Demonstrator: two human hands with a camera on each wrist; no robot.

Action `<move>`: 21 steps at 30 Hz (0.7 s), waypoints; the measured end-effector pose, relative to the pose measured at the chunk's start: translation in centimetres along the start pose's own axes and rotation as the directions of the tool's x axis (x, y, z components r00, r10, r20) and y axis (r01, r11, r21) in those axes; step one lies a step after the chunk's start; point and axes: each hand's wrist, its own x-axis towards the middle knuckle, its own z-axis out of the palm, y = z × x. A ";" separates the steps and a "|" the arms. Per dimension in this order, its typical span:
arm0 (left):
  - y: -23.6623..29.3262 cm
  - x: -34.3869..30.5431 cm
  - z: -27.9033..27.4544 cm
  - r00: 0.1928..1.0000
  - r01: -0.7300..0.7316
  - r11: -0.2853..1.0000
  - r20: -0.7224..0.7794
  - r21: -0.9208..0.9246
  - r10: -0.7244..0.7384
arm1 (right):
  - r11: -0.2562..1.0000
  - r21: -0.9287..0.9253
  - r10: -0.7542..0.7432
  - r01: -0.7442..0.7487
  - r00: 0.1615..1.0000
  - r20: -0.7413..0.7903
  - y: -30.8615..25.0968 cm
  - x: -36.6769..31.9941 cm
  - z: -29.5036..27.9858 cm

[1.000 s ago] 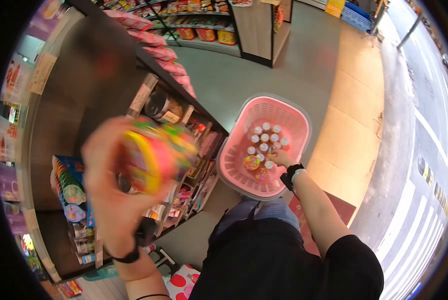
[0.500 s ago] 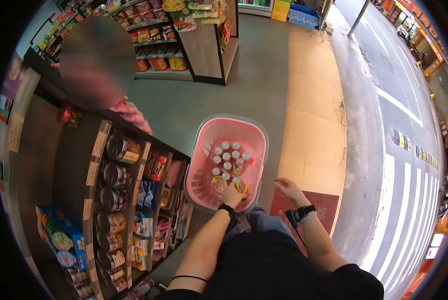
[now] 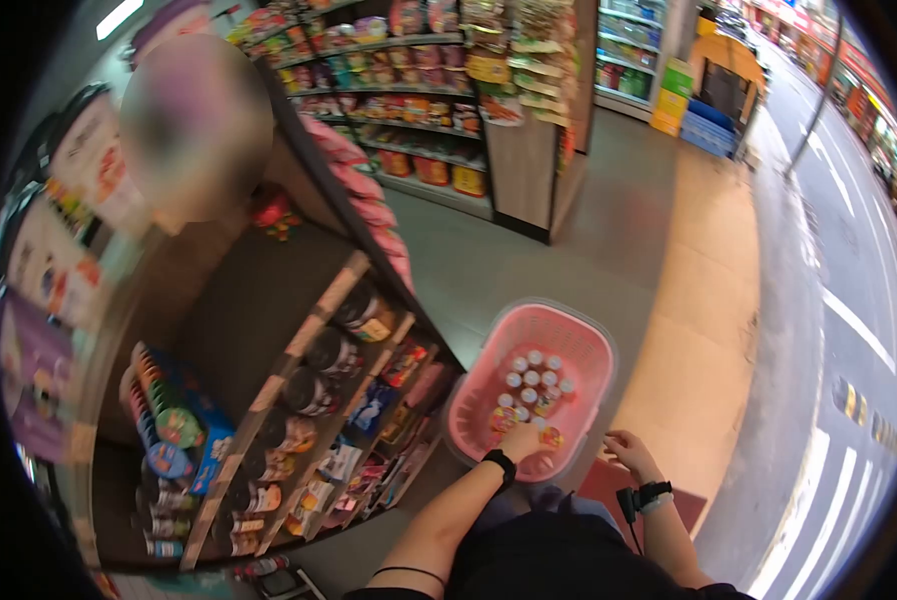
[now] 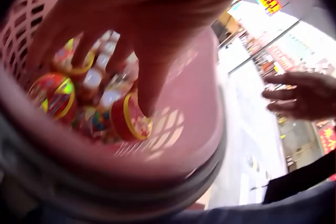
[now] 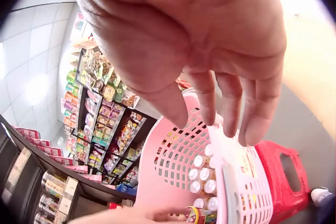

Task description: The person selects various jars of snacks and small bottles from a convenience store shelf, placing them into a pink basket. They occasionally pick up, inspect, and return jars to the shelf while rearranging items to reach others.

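Note:
A pink plastic basket [image 3: 581, 345] holds several small bottles with white caps [image 3: 533, 378] and several round tubs with yellow rims [image 4: 55, 95]. My left hand [image 3: 519, 442] reaches down into the near end of the basket. In the left wrist view, its fingers are spread over the tubs and bottles, and the thumb tip lies right at a red tub [image 4: 126, 119] tilted on its side. My right hand [image 3: 633, 455] hangs to the right of the basket with nothing in it, its fingers loosely extended.
On the left, a stepped shelf bears lidded jars [image 3: 331, 352], bagged snacks [image 3: 371, 405] and a blue display box [image 3: 209, 450]. Pink packages [image 3: 369, 200] line the shelf's far side. Snack racks [image 3: 409, 110] stand farther back. A tan walkway [image 3: 699, 270] and the street lie to the right.
My left hand went from holding a colourful tub up by the shelf to down inside the basket. My right hand left the basket and now hangs outside it. The head view swung around.

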 end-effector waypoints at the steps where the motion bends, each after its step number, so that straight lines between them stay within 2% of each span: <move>1: -1.0 -0.4 -2.0 0.944 -0.330 0.938 -0.038 -0.104 0.328 | 1.000 -0.010 -0.023 0.024 0.999 0.038 -0.1 0.9 0.5; 3: 3.6 -8.9 -13.4 0.923 -0.384 0.915 -0.080 -0.123 0.376 | 0.997 -0.055 -0.040 0.046 0.995 0.096 -0.4 2.5 1.4; 5: 6.6 -18.1 -23.6 0.902 -0.415 0.876 -0.239 -0.245 0.360 | 0.994 -0.037 -0.099 0.106 0.982 0.158 -0.7 4.2 2.6; 6: 5.8 -20.5 -26.1 0.782 -0.552 0.791 -0.492 -0.264 0.382 | 0.992 -0.047 -0.108 0.117 0.980 0.168 -1.3 4.6 3.2; 7: 5.1 -22.5 -28.9 0.618 -0.530 0.845 -0.716 -0.074 0.325 | 0.990 -0.055 -0.118 0.129 0.978 0.173 -1.9 5.0 3.8; 8: 4.9 -24.4 -31.5 0.522 -0.523 0.839 -0.834 -0.147 0.180 | 0.993 -0.020 -0.109 0.114 0.978 0.176 -2.7 5.1 4.5; 9: 3.6 -25.5 -34.4 0.368 -0.315 0.949 -0.924 -0.021 0.101 | 0.992 -0.021 -0.117 0.124 0.975 0.190 -2.9 5.5 4.9; 10: 2.2 -25.8 -37.2 0.245 -0.168 0.985 -0.967 0.032 0.073 | 0.988 -0.023 -0.145 0.152 0.969 0.201 -3.1 6.0 5.2; 11: -1.4 -24.9 -40.2 0.191 -0.002 0.999 -0.981 0.039 0.039 | 0.984 -0.020 -0.170 0.178 0.963 0.208 -3.1 6.3 5.5; 13: -3.8 -23.7 -44.8 0.201 0.289 0.957 -0.976 -0.025 -0.086 | 0.981 0.025 -0.195 0.194 0.960 0.201 -4.5 5.1 5.9; 14: -6.0 -22.5 -46.4 0.208 0.285 0.959 -0.976 -0.005 -0.067 | 0.977 0.058 -0.213 0.205 0.959 0.189 -4.9 4.6 6.0; 16: -10.8 -19.5 -49.4 0.280 0.529 0.840 -0.959 0.121 -0.038 | 0.978 0.068 -0.207 0.199 0.968 0.142 -3.2 5.2 5.2; 17: -12.2 -18.9 -50.5 0.296 0.514 0.845 -0.955 0.146 -0.015 | 0.980 0.058 -0.196 0.191 0.975 0.107 -2.4 5.4 4.6; 18: -13.7 -18.4 -51.4 0.383 0.370 0.929 -0.910 -0.007 -0.159 | 0.980 0.073 -0.189 0.184 0.978 0.082 -1.6 5.3 4.0; 19: -15.3 -17.7 -52.1 0.490 0.237 0.954 -0.825 -0.184 -0.281 | 0.982 0.062 -0.184 0.181 0.981 0.057 -0.9 5.0 3.3; 21: -19.3 -15.4 -52.6 0.531 0.005 0.987 -0.836 -0.160 -0.138 | 0.985 0.061 -0.162 0.161 0.987 0.007 0.8 4.4 1.8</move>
